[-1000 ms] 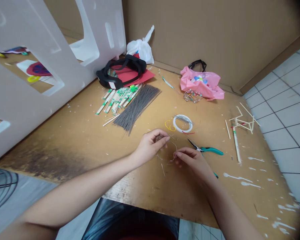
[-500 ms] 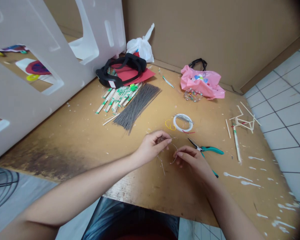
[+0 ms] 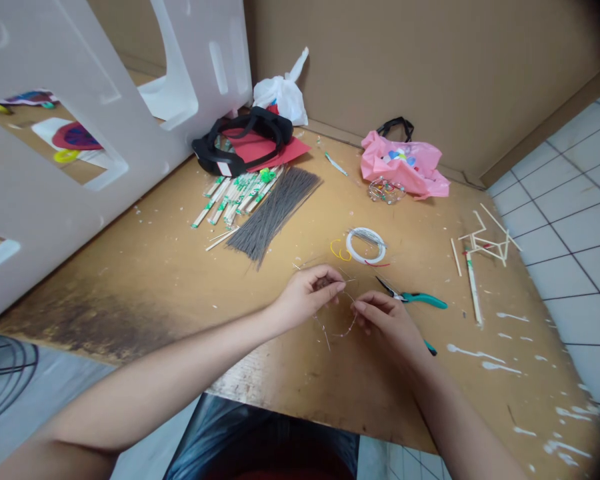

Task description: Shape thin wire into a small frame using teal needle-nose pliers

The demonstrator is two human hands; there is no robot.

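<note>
Thin wire (image 3: 351, 327), bent into curved and straight lengths, runs between my hands above the table. My left hand (image 3: 314, 293) pinches it between thumb and fingertips, with wire ends poking out above and below. My right hand (image 3: 383, 315) is closed on the curved part of the same wire, a short way to the right. Where the wire passes behind my fingers it is hidden. Pliers with teal handles (image 3: 424, 300) lie just beyond my right hand, which covers part of them. Past my hands sits a white ring (image 3: 350, 244) with short wire pieces across it.
A bundle of grey wires (image 3: 280, 212) lies beside wrapped chopsticks (image 3: 237, 200). Behind them is a black headset strap (image 3: 215, 157) on red paper. A pink bag (image 3: 405, 163) stands at the back, and joined sticks (image 3: 490, 245) lie right. A white plastic panel (image 3: 145, 140) borders the left.
The curved wire at my right hand has turned, and its loose end now swings lower and to the left. Both hands stay nearly in place, still pinching.
</note>
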